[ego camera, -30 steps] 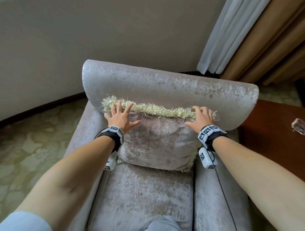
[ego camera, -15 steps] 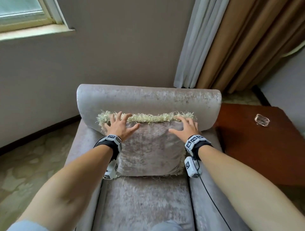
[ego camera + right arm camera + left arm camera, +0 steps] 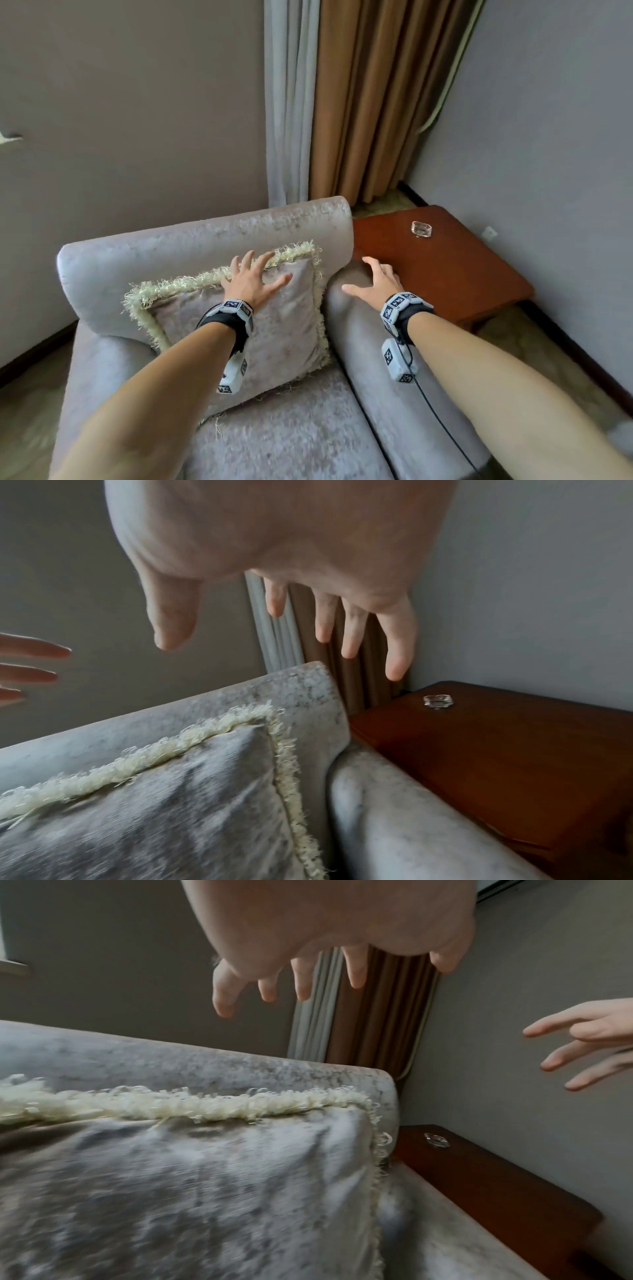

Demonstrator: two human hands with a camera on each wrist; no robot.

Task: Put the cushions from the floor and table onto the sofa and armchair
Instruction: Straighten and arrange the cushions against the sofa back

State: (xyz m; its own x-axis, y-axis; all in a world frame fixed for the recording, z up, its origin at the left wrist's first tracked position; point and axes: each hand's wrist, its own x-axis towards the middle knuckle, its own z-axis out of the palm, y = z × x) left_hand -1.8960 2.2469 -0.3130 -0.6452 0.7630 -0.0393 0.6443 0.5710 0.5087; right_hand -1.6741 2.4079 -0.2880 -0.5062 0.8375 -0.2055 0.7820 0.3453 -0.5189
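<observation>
A square cushion (image 3: 239,329) stands propped on the seat of a pale grey velvet armchair (image 3: 191,236), leaning against the backrest and pushed toward the chair's right arm. Its cover is a crushed, silvery-mauve fabric much like the chair's own upholstery, and a shaggy cream fringe (image 3: 191,279) runs around its edges, thickest along the top. The cushion sits tilted, its right top corner higher than its left.

The person's left hand (image 3: 251,286) is spread over the upper right part of the cushion, fingers straight and splayed. From the head view it appears to lie on the fabric; the left wrist view shows the fingertips (image 3: 222,1007) clear of the fringe, so contact cannot be settled. The grip is open and holds nothing.

The right hand (image 3: 376,286) hovers above the armchair's right arm, fingers also spread and relaxed, its grip apart and empty; the right wrist view shows its fingers (image 3: 394,653) hanging in the air over the chair arm and the table's near edge.

Just beside the chair stands a reddish-brown wooden table (image 3: 445,274) with a small clear glass dish (image 3: 422,229) near its far side. Grey and brown curtains (image 3: 363,102) hang in the corner behind.
</observation>
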